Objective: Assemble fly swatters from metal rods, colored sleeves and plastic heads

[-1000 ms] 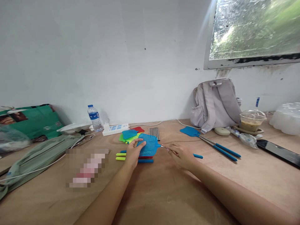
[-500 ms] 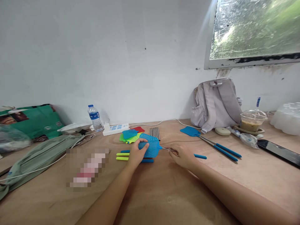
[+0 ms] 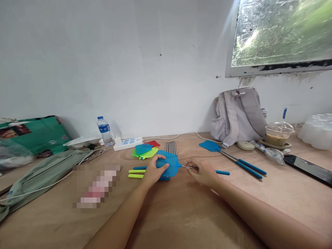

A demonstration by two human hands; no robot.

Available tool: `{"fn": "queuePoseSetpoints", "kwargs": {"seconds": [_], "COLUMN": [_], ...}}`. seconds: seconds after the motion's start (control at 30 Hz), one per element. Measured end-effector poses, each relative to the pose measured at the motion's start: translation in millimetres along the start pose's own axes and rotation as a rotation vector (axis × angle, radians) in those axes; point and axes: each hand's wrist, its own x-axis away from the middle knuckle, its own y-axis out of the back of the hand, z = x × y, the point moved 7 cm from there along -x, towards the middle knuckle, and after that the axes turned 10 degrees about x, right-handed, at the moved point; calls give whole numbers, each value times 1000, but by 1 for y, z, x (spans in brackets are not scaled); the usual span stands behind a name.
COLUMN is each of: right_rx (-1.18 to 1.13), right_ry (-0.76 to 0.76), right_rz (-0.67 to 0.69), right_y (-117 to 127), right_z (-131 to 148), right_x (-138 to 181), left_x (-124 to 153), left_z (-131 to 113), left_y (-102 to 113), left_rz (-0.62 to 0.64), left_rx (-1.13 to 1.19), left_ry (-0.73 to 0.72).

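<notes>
My left hand [image 3: 152, 172] grips the head of a blue mesh fly swatter [image 3: 169, 162] just above the wooden table [image 3: 181, 214]. My right hand [image 3: 203, 171] pinches its thin metal rod, whose blue grip [image 3: 222, 172] sticks out to the right. Under the swatter lie loose handles in yellow-green [image 3: 136, 173] and blue. Behind them is a pile of swatter heads [image 3: 144, 150] in green, blue and red, with a bundle of metal rods [image 3: 171, 147] beside it.
Two finished blue swatters [image 3: 233, 157] lie to the right, before a grey backpack [image 3: 238, 114], a lidded drink cup [image 3: 278, 133] and a dark phone [image 3: 308, 166]. A water bottle [image 3: 104, 130], a power strip [image 3: 128, 142], a green bag [image 3: 33, 133] and a grey-green cloth [image 3: 41, 173] are on the left.
The swatter has shifted slightly right, and its head now sits lower. My right hand slid along the rod, leaving more of the blue grip showing.
</notes>
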Motion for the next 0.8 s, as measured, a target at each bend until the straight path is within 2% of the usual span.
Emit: {"fn": "queuePoseSetpoints", "kwargs": {"seconds": [0.1, 0.3, 0.4, 0.57, 0.8], "right_rx": [14, -53, -58, -28, 32], "right_ry": [8, 152, 174, 151, 40], "right_rz": [-8, 89, 102, 114, 68], "right_y": [0, -8, -10, -15, -18], "right_z": [0, 7, 10, 9, 9], "right_x": [1, 3, 5, 6, 5], "left_x": [2, 3, 3, 2, 0], "left_z": [-1, -5, -7, -9, -12], "left_y": [-3, -3, -1, 0, 2], "left_rz": [22, 59, 77, 98, 88], "left_rx": [-3, -8, 14, -16, -56], "left_ry": [-5, -25, -57, -102, -108]}}
